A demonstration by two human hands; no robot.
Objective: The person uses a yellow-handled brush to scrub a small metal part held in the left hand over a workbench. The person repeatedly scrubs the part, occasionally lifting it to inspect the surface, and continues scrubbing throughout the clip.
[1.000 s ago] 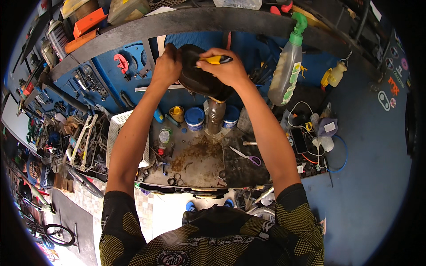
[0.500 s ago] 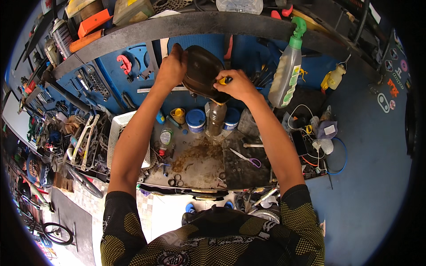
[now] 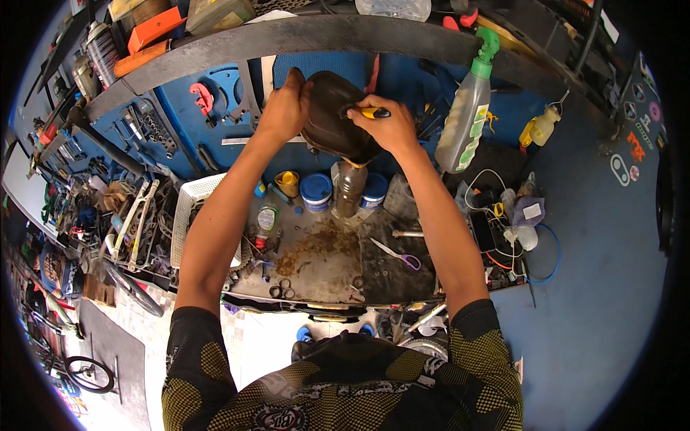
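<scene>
A dark, shallow tray is held tilted above the bench, its lower corner over the mouth of a plastic bottle. Brownish liquid shows at that corner. My left hand is closed on the tray's left rim. In my right hand is a tool with a yellow-and-black handle; its working end is against the tray's inside and cannot be made out. The bottle stands upright between two blue tubs and looks dark inside.
A stained metal bench holds purple-handled scissors, a small clear bottle with a red cap, a yellow cup and a white basket. A green-headed spray bottle hangs from the dark beam.
My right hand has turned and shifted slightly right, so more of the yellow-and-black handle shows. The tray remains tilted over the bottle in my left hand.
</scene>
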